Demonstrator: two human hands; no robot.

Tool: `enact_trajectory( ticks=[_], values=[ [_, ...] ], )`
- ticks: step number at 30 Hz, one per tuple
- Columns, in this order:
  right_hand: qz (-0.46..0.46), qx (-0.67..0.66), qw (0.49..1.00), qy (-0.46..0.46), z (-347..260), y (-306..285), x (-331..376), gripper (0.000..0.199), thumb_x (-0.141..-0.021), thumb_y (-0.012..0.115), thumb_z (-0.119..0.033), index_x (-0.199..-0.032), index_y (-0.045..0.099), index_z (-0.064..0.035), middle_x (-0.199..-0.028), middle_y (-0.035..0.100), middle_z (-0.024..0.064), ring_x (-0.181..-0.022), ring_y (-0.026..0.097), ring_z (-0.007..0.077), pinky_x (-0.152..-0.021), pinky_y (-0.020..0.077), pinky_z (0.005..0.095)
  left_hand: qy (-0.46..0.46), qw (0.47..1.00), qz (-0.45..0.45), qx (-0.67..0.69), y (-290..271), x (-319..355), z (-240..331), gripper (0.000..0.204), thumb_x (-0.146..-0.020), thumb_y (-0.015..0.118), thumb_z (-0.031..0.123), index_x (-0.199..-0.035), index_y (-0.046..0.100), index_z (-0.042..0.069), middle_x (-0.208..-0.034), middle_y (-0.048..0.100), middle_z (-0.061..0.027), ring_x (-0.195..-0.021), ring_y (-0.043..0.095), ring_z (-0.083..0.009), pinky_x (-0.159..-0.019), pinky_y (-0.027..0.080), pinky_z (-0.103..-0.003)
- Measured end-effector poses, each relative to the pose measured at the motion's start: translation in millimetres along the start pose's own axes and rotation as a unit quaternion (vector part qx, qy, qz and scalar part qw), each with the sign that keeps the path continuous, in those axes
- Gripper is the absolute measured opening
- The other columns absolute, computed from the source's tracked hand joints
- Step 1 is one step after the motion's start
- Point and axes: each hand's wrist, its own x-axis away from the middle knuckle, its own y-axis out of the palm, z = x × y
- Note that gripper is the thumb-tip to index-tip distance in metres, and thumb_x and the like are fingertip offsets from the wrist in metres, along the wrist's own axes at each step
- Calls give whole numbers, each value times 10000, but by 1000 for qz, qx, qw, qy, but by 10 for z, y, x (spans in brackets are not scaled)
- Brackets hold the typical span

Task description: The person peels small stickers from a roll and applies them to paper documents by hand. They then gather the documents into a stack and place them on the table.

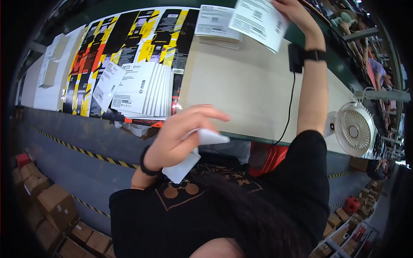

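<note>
Left hand [178,137] pinches one folded white paper [189,157]; right hand [292,10] grips one printed sheet [258,21] above a stack of leaflets [217,26]; fanned white leaflets [142,90] overlie black-yellow flattened cartons [129,38].

Flat black, yellow and orange printed carton blanks [129,38] lie in rows along the table's far left, a fanned stack of white printed sheets [144,90] on top of them, another white sheet stack [217,23] farther right, and brown cardboard boxes [51,202] sit on the floor at lower left.

We see a long tan table [241,90]. Black and yellow flat boxes [129,38] lie on it, left of the white fan [355,129], with paper stacks [144,90] on top.
</note>
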Motion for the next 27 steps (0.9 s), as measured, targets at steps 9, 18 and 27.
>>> enact_trajectory(
  ticks=[9, 18, 27],
  values=[
    [-14, 96, 994, -48, 363, 983, -725, 260, -860, 538, -172, -1103, 581, -91, -1002, 589, 67, -916, 546, 134, -787, 423, 233, -98, 939, 269, -191, -1180, 744, 165, 152, -758, 537, 138, -802, 582, 0, -1115, 548, -173, -1042, 495, -244, -926, 328, -335],
    [-138, -693, 699, 106, -771, 1721, 1018, 404, -888, 456, -199, -1203, 408, 50, -1224, 441, 219, -1164, 408, 325, -1002, 317, 424, -244, 942, 143, -178, -2199, 1186, -730, 204, -854, 471, 147, -959, 616, 50, -1350, 349, -140, -1272, 271, -218, -1000, 236, -289],
    [-147, -600, 687, 383, -1255, 2461, 1006, 577, -863, 495, -390, -1188, 392, 75, -1186, 453, 250, -1153, 419, 345, -966, 360, 425, -214, 928, 272, -138, -1167, 883, -732, 195, -838, 486, 99, -978, 615, 53, -1321, 355, -224, -1301, 225, -279, -995, 254, -315]
  ],
)
